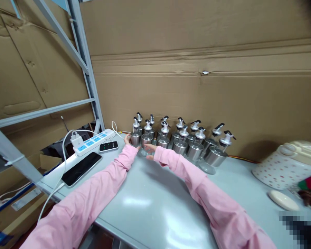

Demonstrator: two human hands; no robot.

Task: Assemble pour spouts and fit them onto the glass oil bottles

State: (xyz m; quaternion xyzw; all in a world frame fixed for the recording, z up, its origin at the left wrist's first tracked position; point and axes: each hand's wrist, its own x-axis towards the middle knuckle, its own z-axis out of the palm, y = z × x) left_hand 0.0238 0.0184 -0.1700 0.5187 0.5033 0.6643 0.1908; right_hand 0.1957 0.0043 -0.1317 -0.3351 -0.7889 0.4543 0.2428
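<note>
Two rows of oil dispenser bottles, several in all, stand against the cardboard, each with a steel sleeve, a glass base and a silver spout with a black lever. My left hand curves round the lower part of the leftmost front oil bottle, fingers on its left side and thumb in front. By the base of the neighbouring oil bottle is my right hand, its fingers stretched leftward and apart from the thumb. Whether those fingertips touch the glass I cannot tell. At the row's right end, one oil bottle stands a little nearer.
A power strip, a small black-and-white device and a phone with a white cable lie on the left. To the right are a dotted container and an oval white lid. A metal shelf post rises at left.
</note>
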